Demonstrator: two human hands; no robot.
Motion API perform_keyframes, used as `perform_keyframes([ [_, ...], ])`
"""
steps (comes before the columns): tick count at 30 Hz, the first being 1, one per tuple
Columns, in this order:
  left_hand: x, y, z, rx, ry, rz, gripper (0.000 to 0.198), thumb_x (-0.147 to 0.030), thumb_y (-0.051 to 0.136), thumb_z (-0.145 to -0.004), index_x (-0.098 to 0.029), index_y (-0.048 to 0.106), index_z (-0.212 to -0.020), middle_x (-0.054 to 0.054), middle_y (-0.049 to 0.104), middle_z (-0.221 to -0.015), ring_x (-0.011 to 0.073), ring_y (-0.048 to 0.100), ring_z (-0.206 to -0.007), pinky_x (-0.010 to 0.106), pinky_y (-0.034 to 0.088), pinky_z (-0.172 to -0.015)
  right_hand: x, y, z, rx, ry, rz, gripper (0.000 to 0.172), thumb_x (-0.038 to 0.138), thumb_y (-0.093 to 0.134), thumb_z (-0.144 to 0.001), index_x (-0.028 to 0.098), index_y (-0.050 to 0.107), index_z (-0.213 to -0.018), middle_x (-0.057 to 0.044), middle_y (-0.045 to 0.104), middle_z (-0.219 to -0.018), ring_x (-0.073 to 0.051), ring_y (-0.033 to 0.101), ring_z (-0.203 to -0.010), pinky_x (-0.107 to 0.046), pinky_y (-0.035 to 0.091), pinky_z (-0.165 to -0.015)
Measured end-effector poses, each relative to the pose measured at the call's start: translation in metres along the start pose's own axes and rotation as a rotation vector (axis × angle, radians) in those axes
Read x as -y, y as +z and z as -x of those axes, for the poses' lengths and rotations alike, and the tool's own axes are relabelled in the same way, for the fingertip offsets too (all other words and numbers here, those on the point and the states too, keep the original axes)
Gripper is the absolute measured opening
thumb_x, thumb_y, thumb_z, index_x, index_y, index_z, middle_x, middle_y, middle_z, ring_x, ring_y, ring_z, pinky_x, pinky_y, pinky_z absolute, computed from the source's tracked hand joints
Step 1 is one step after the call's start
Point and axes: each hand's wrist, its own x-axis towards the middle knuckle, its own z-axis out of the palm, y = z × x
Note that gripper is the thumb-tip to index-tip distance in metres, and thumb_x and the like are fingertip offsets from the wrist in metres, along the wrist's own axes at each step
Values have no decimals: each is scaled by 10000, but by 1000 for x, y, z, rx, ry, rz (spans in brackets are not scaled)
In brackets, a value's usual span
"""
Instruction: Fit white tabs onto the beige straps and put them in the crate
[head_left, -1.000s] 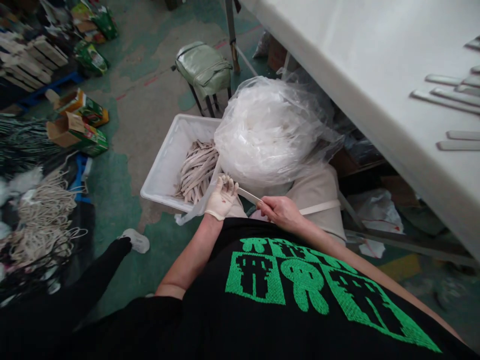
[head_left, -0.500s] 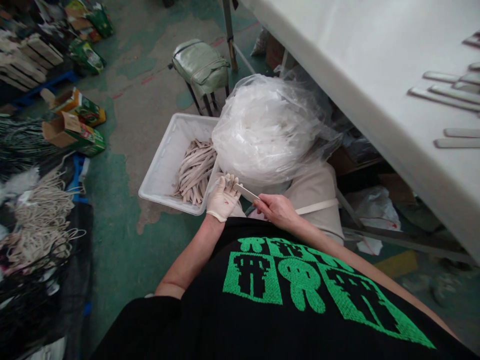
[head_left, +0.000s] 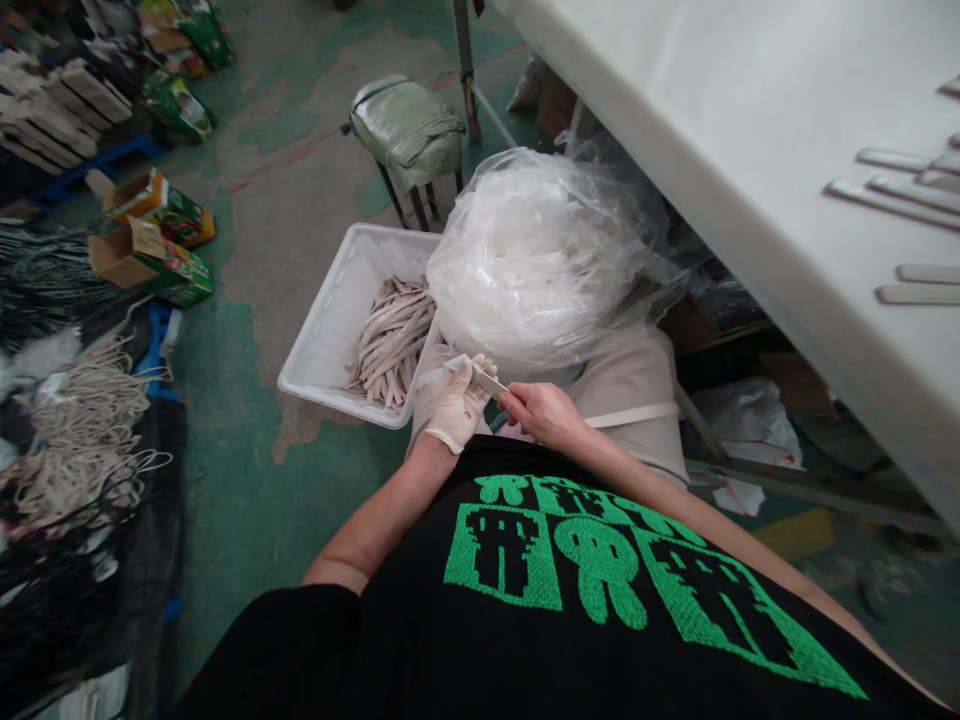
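Note:
My left hand (head_left: 456, 402), in a thin whitish glove with a small red mark near the palm, is closed on a small clear plastic sleeve (head_left: 441, 372) that sticks out to its left. My bare right hand (head_left: 546, 412) pinches a pale flat strip (head_left: 490, 382). The strip's far end meets the left fingers; whether it is inside the sleeve I cannot tell. Just beyond the left hand is a white plastic bin (head_left: 319, 345) with many beige flat strips (head_left: 397, 340) heaped in it. A large clear bag (head_left: 540, 250) full of whitish plastic bulges against the bin's right side.
A white table (head_left: 757, 130) with several flat strips (head_left: 911, 205) slants across the right. Behind the bin stands a stool (head_left: 409, 130) with a green wrapped seat. Open cardboard boxes (head_left: 154, 255) and bundles of pale cord (head_left: 90, 430) lie along the left.
My left hand has turned and closed its fingers, and the clear sleeve now shows more plainly. The strip's tip has come up against the left fingers, my right hand shifting slightly left.

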Motion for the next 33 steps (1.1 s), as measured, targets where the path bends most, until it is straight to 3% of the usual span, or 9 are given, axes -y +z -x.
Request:
perform_keyframes([
  [3, 2, -2, 0, 14, -9, -31, 132, -241, 687, -865, -164, 702, -971, 85, 750, -1069, 231, 660, -1144, 365, 509, -1029, 3, -10, 0, 19, -66, -45, 283, 335, 474, -991, 201, 676, -845, -16, 703, -694, -132, 589, -522, -250, 346, -528],
  [5, -5, -5, -2, 24, -34, 4, 146, -248, 641, -899, -162, 701, -1000, 87, 742, -1108, 214, 666, -1128, 342, 518, -1007, 4, -22, 4, 26, -135, -119, 201, 316, 531, -963, 210, 664, -1070, -8, 716, -738, -129, 596, -521, -249, 382, -538],
  [7, -12, -7, -1, 48, -52, 62, 175, -257, 580, -939, -163, 699, -1026, 81, 739, -1116, 194, 684, -1076, 329, 531, -972, 4, -34, 8, 6, -183, -195, 332, 283, 551, -942, 221, 586, -1267, 7, 718, -747, -126, 594, -502, -253, 411, -538],
  [9, -15, -5, 3, 84, -54, 91, 191, -251, 546, -957, -161, 696, -1035, 74, 745, -1087, 185, 698, -1024, 326, 544, -935, 6, -39, 7, -45, -202, -181, 401, 247, 533, -939, 230, 545, -1339, 18, 715, -737, -125, 598, -509, -255, 424, -547],
  [15, -16, 3, 16, 122, 25, 70, 199, -168, 616, -901, -217, 686, -1081, 31, 755, -1030, 165, 705, -971, 293, 530, -904, 25, -37, -2, -100, -246, 91, 439, 238, 538, -941, 223, 532, -1381, -3, 726, -776, -168, 657, -702, -261, 415, -601],
  [20, -37, -8, 13, 46, -10, 78, 238, -265, 501, -981, -181, 689, -1100, 71, 728, -1150, 179, 652, -1135, 309, 489, -983, 25, -60, 14, -108, -320, -33, 479, 228, 564, -918, 213, 521, -1395, 11, 723, -750, -142, 626, -598, -263, 428, -578],
  [26, -13, 6, 22, 145, -17, 48, 200, -194, 566, -934, -207, 698, -1085, 49, 754, -1027, 190, 685, -1032, 337, 509, -951, 25, -44, 2, -166, -257, 91, 451, 212, 574, -897, 224, 577, -1348, -18, 745, -788, -183, 671, -682, -270, 438, -581],
  [30, -18, -3, 17, 119, -19, 56, 223, -268, 558, -952, -192, 697, -1109, 77, 730, -1151, 179, 662, -1098, 308, 492, -962, 13, -56, 9, -159, -281, -90, 466, 266, 568, -908, 204, 546, -1368, -17, 733, -765, -151, 622, -561, -260, 445, -527],
  [33, -15, -2, 17, 134, -57, 58, 223, -267, 572, -944, -191, 701, -1108, 79, 723, -1173, 176, 662, -1097, 308, 486, -972, 8, -60, 11, -199, -280, -86, 436, 240, 556, -900, 214, 578, -1335, -9, 720, -728, -145, 601, -531, -257, 430, -508],
])
